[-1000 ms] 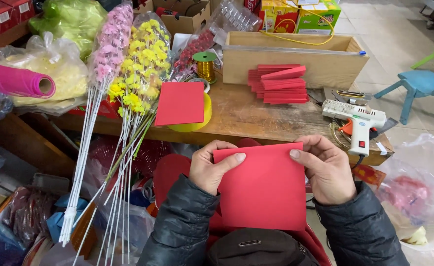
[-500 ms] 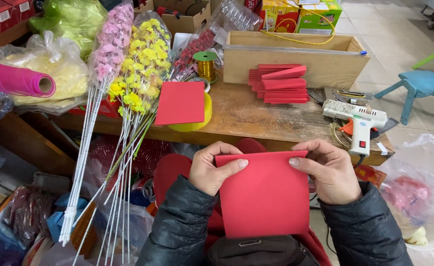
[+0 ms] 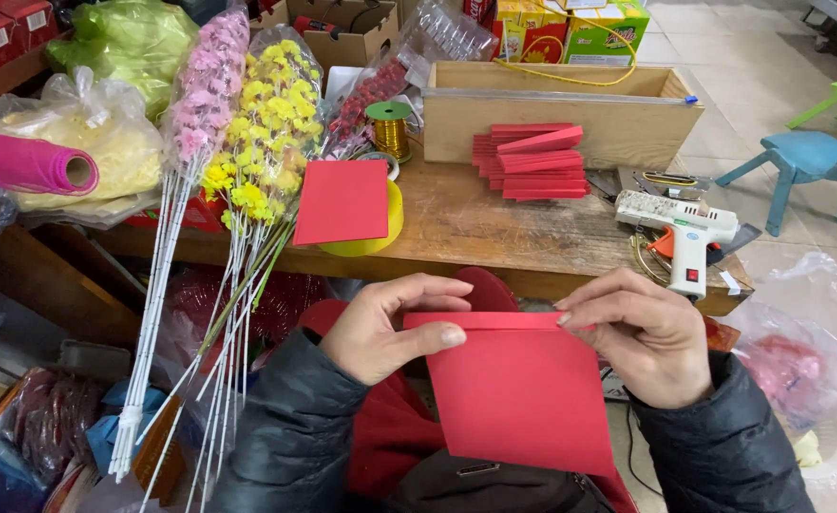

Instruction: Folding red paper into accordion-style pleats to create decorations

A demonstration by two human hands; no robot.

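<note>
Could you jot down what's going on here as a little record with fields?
Place: cluttered wooden table
Left hand: pinches the top left edge of a red paper sheet
Right hand: pinches the top right edge of the same sheet
On table: stack of folded red paper, white glue gun, wooden box, gold ribbon spool
At left: artificial flower stems

Soft, even daylight fills the scene, brightest on the pale tiled floor [image 3: 722, 57] far right, with only faint shadows under the worn wooden surface [image 3: 494, 228], mild glare on clear plastic bags [image 3: 817, 361], everything sharp, edges slightly bowed.
</note>
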